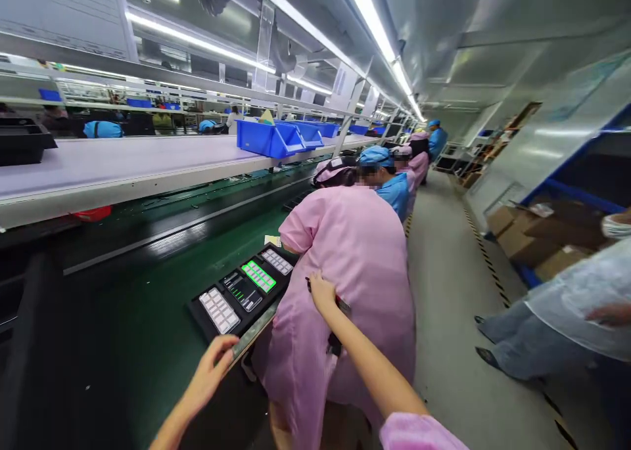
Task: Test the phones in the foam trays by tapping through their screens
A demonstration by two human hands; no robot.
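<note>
My left hand [213,366] rests at the edge of the green workbench, its fingers spread, the tips close to the near corner of a black tray [201,318]. In that tray lie several phones in a row: one with a white grid screen [219,310], one with a dark screen with green lines [242,290], and one with a green-bordered screen [259,276]. Held out before a co-worker's pink back, my right hand [323,293] is closed. A small dark tip pokes out past its fingers; the rest of that object is hidden.
A co-worker in a pink smock [355,253] leans over the bench right ahead. Blue bins [269,139] stand on the shelf [148,154] above. At the right, another person [572,305] stands in the aisle [438,266], near cardboard boxes [552,233].
</note>
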